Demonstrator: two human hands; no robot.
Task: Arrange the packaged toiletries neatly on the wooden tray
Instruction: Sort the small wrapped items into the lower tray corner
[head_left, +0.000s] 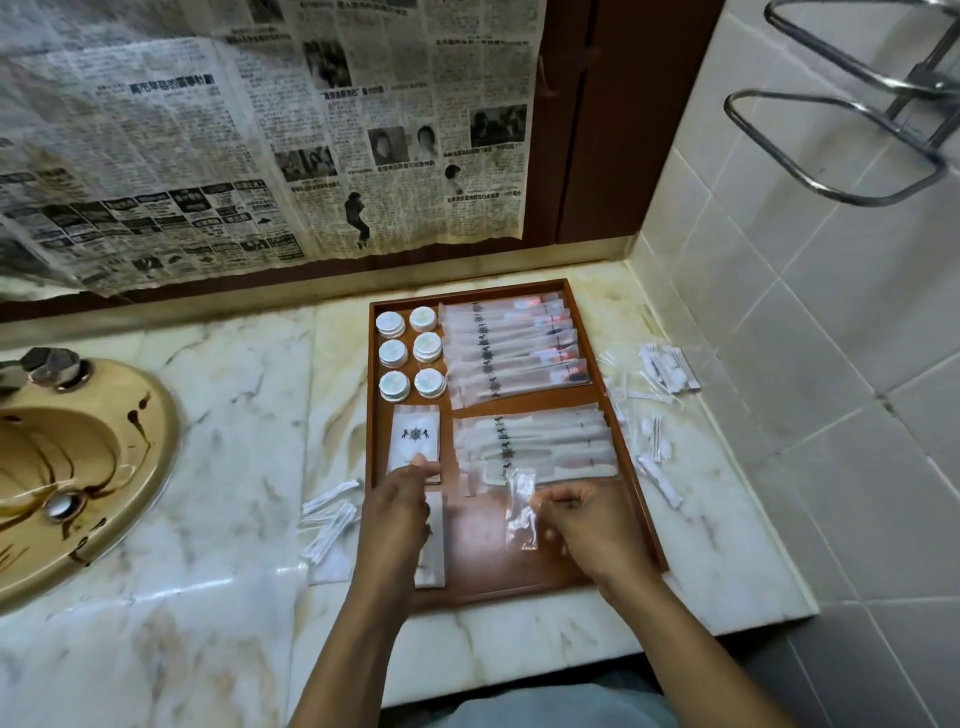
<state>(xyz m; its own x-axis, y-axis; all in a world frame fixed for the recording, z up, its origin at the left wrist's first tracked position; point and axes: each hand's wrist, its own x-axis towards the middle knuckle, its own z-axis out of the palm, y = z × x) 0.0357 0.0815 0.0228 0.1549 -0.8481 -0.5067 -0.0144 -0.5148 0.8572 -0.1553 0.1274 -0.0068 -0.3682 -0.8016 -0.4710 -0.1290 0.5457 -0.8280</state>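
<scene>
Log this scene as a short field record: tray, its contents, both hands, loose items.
tray: wooden tray on marble counter
top left: six round jars in two columns
right side: upper stack and lower stack of long packets
left hand: fingertips on white sachet
right hand: pinches clear packet over the tray's near part
loose: small packets on counter, both sides of tray
</scene>
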